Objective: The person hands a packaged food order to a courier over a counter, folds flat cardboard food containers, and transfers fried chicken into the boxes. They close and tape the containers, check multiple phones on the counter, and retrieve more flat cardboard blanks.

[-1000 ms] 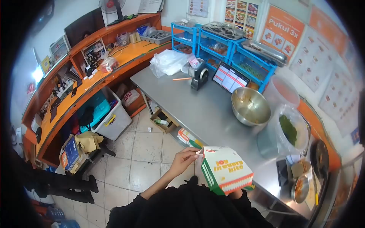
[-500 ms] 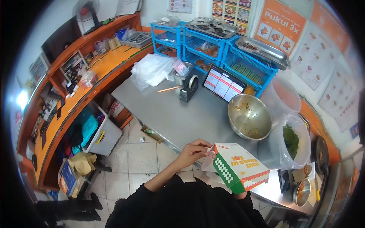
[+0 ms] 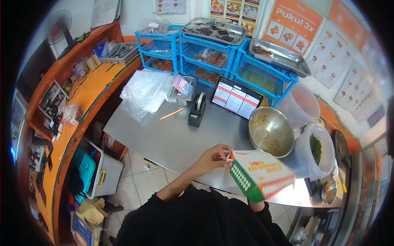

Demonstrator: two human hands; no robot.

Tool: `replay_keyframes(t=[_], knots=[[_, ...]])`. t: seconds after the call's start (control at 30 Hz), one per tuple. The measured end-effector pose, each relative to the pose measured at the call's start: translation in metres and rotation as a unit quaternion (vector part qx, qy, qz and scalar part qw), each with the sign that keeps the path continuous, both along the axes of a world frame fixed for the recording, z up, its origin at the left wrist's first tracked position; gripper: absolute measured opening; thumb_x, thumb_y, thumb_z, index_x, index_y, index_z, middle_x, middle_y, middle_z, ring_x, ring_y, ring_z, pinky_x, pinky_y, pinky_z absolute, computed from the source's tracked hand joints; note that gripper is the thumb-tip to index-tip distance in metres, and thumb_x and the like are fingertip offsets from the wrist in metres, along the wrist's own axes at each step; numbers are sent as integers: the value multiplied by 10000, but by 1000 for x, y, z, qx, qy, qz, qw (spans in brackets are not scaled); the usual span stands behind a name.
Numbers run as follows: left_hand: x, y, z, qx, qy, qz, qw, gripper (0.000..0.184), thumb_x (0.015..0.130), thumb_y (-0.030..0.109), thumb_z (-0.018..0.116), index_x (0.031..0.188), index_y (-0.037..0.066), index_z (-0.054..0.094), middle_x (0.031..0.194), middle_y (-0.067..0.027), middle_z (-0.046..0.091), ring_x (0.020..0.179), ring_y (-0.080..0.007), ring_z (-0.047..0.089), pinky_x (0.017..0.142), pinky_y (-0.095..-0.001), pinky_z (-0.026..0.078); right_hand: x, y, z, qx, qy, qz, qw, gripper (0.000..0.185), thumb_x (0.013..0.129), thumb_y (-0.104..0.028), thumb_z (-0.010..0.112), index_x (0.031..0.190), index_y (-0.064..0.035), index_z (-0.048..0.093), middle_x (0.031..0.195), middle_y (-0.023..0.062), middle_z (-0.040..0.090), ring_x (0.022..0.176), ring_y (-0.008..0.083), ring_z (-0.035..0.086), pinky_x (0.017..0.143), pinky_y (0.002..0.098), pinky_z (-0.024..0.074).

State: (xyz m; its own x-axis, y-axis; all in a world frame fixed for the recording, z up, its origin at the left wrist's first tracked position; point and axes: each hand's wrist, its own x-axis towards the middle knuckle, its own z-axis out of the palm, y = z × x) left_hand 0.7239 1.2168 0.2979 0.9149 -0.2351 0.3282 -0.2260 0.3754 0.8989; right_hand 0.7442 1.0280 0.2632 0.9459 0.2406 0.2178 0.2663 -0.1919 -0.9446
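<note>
A cardboard food box [image 3: 262, 168] with a white top, orange lettering and a green patterned side is tilted in front of my body, over the near edge of the steel table. My left hand [image 3: 211, 160] is closed in a pinch on the pale flap at its upper left corner. From below, my right hand supports the box; only the wrist [image 3: 257, 205] shows and the fingers are hidden behind the cardboard. Just beyond the box stands a steel mixing bowl [image 3: 266, 131] with reddish-brown food smears inside.
On the steel table [image 3: 164, 139] are a tape dispenser [image 3: 198, 108], an orange pencil [image 3: 171, 114], plastic bags [image 3: 145, 92] and a tablet [image 3: 236, 96]. Blue racks [image 3: 236, 65] line the back. A lined tub of greens [image 3: 315, 149] stands at right.
The view has shifted, so the table and bowl sit differently in it. The box has tipped and swung a little to the right, its far end blurred. Both hands stay on it.
</note>
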Motion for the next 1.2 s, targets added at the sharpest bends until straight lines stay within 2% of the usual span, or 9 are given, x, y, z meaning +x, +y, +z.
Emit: replay_keyframes(t=[0.1, 0.37, 0.43, 0.57, 0.63, 0.73, 0.83, 1.07, 1.2], knots=[[10, 5, -10, -113, 76, -35, 990, 195, 677, -27, 545, 857, 49, 533, 1008, -51, 366, 905, -155, 436, 782, -283, 372, 0, 14, -7, -48, -26, -33, 998, 419, 671, -137, 586, 978, 33, 357, 916, 123, 445, 862, 232, 439, 775, 350, 324], [19, 4, -59, 81, 119, 76, 987, 346, 730, 23, 493, 1071, 56, 444, 1005, -51, 332, 887, -144, 445, 772, -253, 391, -6, 59, -23, -222, -123, -77, 964, 465, 654, -125, 601, 997, 39, 334, 938, 128, 433, 886, 240, 426, 794, 363, 307], [21, 14, -62, 32, 178, 42, 983, 327, 740, 34, 480, 1065, 37, 442, 1000, -54, 338, 888, -141, 449, 780, -251, 388, -19, 61, 11, -169, -331, -401, 837, 528, 642, -113, 611, 1054, 32, 314, 911, 120, 426, 871, 238, 420, 773, 353, 313], [22, 31, -62, 43, 249, -149, 956, 280, 756, 48, 463, 1031, -3, 450, 991, -54, 360, 895, -132, 456, 809, -253, 373, -5, 35, 39, 1, -348, -511, 786, 378, 669, -113, 587, 988, 20, 433, 833, 103, 468, 807, 206, 445, 715, 295, 338], [25, 22, -71, 47, 218, -193, 956, 296, 742, 53, 492, 1028, 2, 436, 980, -43, 375, 874, -116, 458, 775, -246, 383, -8, 12, 36, 37, -2, -254, 967, 248, 703, -110, 552, 919, 2, 508, 743, 91, 512, 707, 179, 489, 635, 252, 364], [27, 10, -66, 82, 92, 47, 991, 373, 719, 86, 525, 1052, 11, 375, 849, -32, 438, 751, -91, 459, 669, -201, 382, -20, 6, 34, -122, -46, -303, 944, 174, 735, -83, 488, 892, -17, 519, 720, 107, 546, 607, 167, 521, 556, 247, 386], [20, 11, -64, -22, 43, 116, 992, 317, 724, 99, 523, 1008, 12, 413, 766, -28, 454, 696, -89, 460, 661, -198, 383, -37, -5, 35, -205, -111, -336, 912, 189, 697, -40, 487, 883, -31, 521, 723, 120, 544, 605, 209, 530, 539, 273, 404], [14, -63, -2, 7, 237, -292, 927, 181, 753, 63, 466, 929, 24, 480, 870, -51, 517, 799, -104, 497, 672, -230, 416, -81, -15, 39, -370, -90, -289, 878, 324, 596, 14, 508, 911, -61, 513, 657, 90, 526, 576, 238, 520, 499, 312, 416], [3, -95, -18, -9, 273, -316, 908, 198, 732, 53, 479, 927, 19, 484, 863, -62, 530, 770, -118, 499, 674, -248, 410, -104, -35, 38, -346, -55, -313, 883, 283, 624, 17, 512, 900, -48, 519, 661, 102, 536, 566, 242, 528, 510, 295, 423]])
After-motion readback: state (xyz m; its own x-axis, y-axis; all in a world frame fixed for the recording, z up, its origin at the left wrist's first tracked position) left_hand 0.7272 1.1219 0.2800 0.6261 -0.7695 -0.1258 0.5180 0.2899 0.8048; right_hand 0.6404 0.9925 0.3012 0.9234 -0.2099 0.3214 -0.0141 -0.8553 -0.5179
